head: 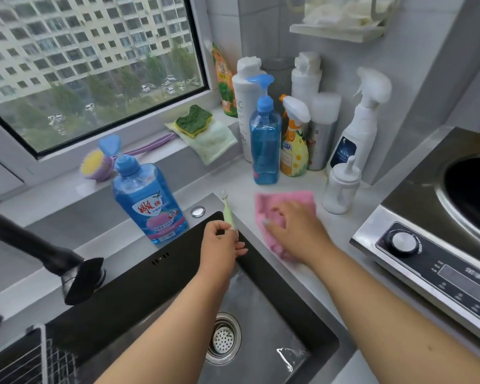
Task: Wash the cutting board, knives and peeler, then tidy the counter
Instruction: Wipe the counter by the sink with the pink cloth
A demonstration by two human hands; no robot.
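Both hands work at the sink's far right corner. The left hand point(222, 242) curls its fingers round the lower end of a slim pale-green plastic peeler point(228, 210), which stands tilted just above the corner of the dark steel sink point(178, 273), its whitish head pointing away towards the wall. The right hand point(294, 231) lies flat with fingers spread, pressing a soft pink microfibre cloth point(286, 206) onto the pale grey counter point(324, 273) between the sink and the steel induction cooker point(416, 253).

Judging by its build, the peeler is light and stiff, and probably slippery if wet; the handle is the place to hold it, well clear of the blade end. The cloth is limp and will bunch, so a flat palm suits wiping, while lifting it calls for gathering a fold.

Motion blur smears the cloth and the right fingertips, so I cannot tell whether the thumb hooks an edge. The peeler's blade is too small to make out, and the left hand hides the handle's end. No cutting board or knives show; a wire rack point(47, 361) at the lower left is cut off by the frame. A large blue dish-soap bottle point(147, 200) stands just behind the sink rim.
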